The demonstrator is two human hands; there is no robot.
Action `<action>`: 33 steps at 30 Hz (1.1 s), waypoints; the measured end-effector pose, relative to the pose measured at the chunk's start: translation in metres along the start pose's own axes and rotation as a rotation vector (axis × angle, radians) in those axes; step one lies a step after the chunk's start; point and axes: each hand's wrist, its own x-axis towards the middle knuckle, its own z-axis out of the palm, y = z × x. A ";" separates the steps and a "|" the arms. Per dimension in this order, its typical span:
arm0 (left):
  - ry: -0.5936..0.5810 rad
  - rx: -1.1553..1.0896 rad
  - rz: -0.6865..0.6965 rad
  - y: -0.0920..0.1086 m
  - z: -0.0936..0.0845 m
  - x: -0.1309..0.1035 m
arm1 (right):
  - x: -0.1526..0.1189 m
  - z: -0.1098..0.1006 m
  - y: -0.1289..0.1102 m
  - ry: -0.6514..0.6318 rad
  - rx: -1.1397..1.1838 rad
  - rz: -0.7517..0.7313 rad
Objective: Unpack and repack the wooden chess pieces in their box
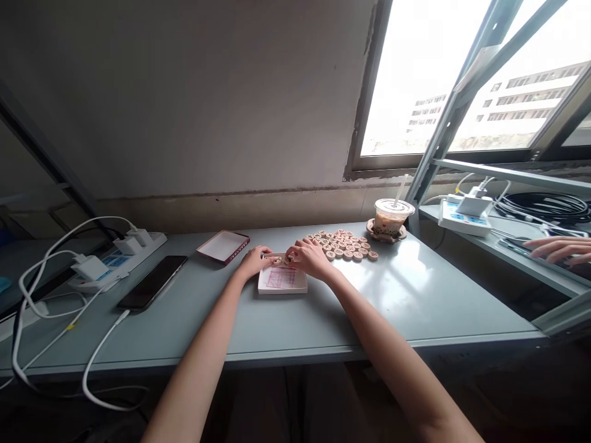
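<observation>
A shallow white open box (282, 290) with pink-red scribbles on its floor lies in front of me. My left hand (253, 261) grips the box at its far left corner, thumb reaching inside beside a round wooden Chinese chess piece (277, 261). At the far right corner, the fingers of my right hand (313, 257) are closed on another chess piece (289, 259), low inside the box. Both pieces are along the box's far wall. Just beyond my right hand, many more wooden chess pieces (348, 246) lie flat in a cluster, partly hidden by that hand.
A dark red box lid (224, 246) lies upturned at the back. On the left are a phone (153, 283), white cables and a power strip (120, 261). An iced drink cup (390, 218) stands back right. Another person's hand (563, 248) is over the right-hand desk.
</observation>
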 end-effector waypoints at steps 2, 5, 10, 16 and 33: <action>-0.012 -0.004 -0.007 0.000 -0.001 -0.001 | 0.001 0.004 -0.002 0.000 0.005 0.001; -0.023 0.008 -0.003 -0.001 -0.001 -0.001 | 0.002 0.007 -0.002 0.022 0.028 0.013; -0.026 0.041 -0.003 0.001 -0.001 -0.003 | 0.003 0.003 0.001 0.018 0.049 0.018; 0.040 0.154 -0.077 0.017 0.001 -0.010 | 0.001 -0.002 0.018 0.075 0.083 0.109; -0.096 -0.218 0.218 0.016 0.007 -0.009 | 0.002 -0.008 0.030 0.131 -0.001 0.221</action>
